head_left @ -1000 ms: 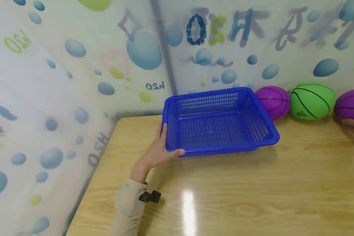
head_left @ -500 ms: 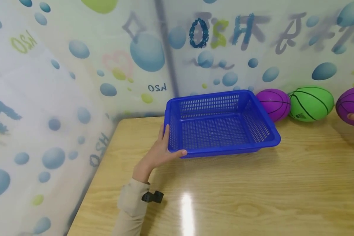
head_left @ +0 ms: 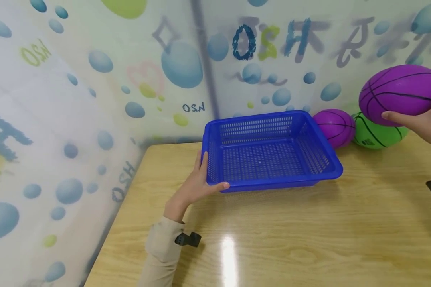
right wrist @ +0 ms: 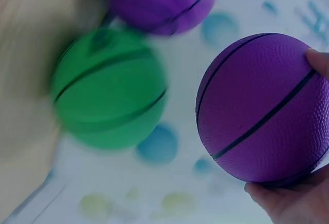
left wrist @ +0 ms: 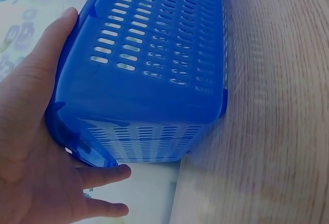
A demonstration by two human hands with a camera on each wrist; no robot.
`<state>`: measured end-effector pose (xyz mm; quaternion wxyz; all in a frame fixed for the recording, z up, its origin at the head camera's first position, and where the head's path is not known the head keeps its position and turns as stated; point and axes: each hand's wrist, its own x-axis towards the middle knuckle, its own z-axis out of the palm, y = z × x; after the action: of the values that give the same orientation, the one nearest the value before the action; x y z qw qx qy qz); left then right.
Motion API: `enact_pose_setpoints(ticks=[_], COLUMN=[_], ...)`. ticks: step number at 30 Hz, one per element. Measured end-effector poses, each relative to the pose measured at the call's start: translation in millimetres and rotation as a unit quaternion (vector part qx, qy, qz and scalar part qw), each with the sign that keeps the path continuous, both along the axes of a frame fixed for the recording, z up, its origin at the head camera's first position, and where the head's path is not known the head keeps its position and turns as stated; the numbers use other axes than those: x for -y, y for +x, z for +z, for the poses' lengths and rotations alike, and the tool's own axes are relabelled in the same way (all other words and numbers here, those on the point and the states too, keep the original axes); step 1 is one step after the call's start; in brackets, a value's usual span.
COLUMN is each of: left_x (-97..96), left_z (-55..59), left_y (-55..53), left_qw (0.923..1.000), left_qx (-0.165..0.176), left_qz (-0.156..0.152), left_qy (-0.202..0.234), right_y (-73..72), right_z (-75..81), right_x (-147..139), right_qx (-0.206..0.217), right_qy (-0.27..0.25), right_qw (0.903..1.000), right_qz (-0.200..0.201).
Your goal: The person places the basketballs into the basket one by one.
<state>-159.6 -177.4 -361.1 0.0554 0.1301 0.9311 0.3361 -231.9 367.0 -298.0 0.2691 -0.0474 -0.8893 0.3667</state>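
A blue perforated plastic basket (head_left: 265, 159) sits on the table against the wall, its inside bare. My left hand (head_left: 190, 189) holds its near left corner, thumb along the front rim and fingers at the left side; the left wrist view shows the corner (left wrist: 139, 95) close up between thumb and fingers. At the far right, my right hand (head_left: 427, 123) grips a purple basketball (head_left: 398, 93) above the table. In the right wrist view this ball (right wrist: 257, 111) lies between thumb and fingers. Below it in the head view, a green basketball (head_left: 375, 133) is partly covered.
Another purple basketball (head_left: 334, 127) rests beside the basket's right side, with the green one to its right, both along the wall (head_left: 273, 87). The wooden table (head_left: 291, 235) has its left edge near a side wall (head_left: 57, 159).
My right hand has lifted the purple basketball from the table at the far right and carried it up and left, in front of the green one. The left hand stays at the basket's corner.
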Motion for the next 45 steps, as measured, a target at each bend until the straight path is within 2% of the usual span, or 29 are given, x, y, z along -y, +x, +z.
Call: enact_pose_setpoints(ticks=[1, 4, 6, 9, 12, 16, 19, 21, 23, 26, 32, 39, 42, 45], left_x=[-0.8, -3.0, -4.4, -6.7, -9.1, -10.7, -9.8, -8.6, -7.6, -7.0, -5.4, -4.2, -3.7, -3.2], left_z=[-0.8, -2.3, -2.7, -3.1, -4.1, -5.4, -4.7, -2.9, -0.7, 1.6, -0.6, -1.4, -1.1, -1.6], left_y=[0.3, 0.9, 0.9, 0.5, 0.0, 0.0, 0.2, 0.1, -0.9, -2.1, -1.2, -2.5, -1.9, -1.2], left_qw=[1.0, 1.0, 0.9999, 0.9996, 0.9996, 0.9997, 0.9993, 0.9989, 0.9984, 0.9986, 0.9992, 0.9992, 0.9992, 0.9995], left_qx=[0.001, 0.001, -0.004, -0.011, -0.01, -0.008, -0.011, -0.014, -0.021, -0.021, -0.005, -0.014, -0.017, -0.014], left_qz=[-0.001, 0.001, 0.005, 0.007, 0.007, 0.006, 0.009, 0.013, 0.018, 0.02, 0.024, 0.025, 0.022, 0.014], left_qy=[0.001, -0.006, -0.015, -0.024, -0.026, -0.024, -0.034, -0.044, -0.048, -0.044, -0.032, -0.029, -0.027, -0.023], right_y=[17.5, 23.5, 24.1, 25.4, 26.3, 24.1, 21.0, 18.6, 16.2, 13.3, 12.2, 14.3, 16.6, 21.3], right_z=[20.5, 29.9, 28.7, 19.5, 8.1, -11.5, -28.7, -38.8, -45.5, -49.7, -51.7, -49.3, -48.5, -49.6], right_x=[29.8, 60.3, 77.6, 104.9, 131.9, 156.1, 162.9, 164.2, 165.2, 165.9, 168.5, 171.4, 168.2, 159.3], right_qx=[0.014, 0.017, 0.007, -0.004, 0.009, 0.048, 0.095, 0.121, 0.134, 0.131, 0.145, 0.152, 0.143, 0.1], right_qy=[0.027, 0.077, 0.101, 0.109, 0.126, 0.173, 0.212, 0.227, 0.234, 0.231, 0.23, 0.222, 0.169, 0.085], right_qw=[0.9995, 0.9952, 0.9905, 0.9825, 0.9709, 0.9505, 0.9295, 0.9193, 0.9133, 0.9166, 0.9112, 0.9136, 0.9237, 0.9357], right_qz=[0.004, 0.058, 0.093, 0.151, 0.204, 0.253, 0.286, 0.298, 0.305, 0.299, 0.309, 0.305, 0.313, 0.327])
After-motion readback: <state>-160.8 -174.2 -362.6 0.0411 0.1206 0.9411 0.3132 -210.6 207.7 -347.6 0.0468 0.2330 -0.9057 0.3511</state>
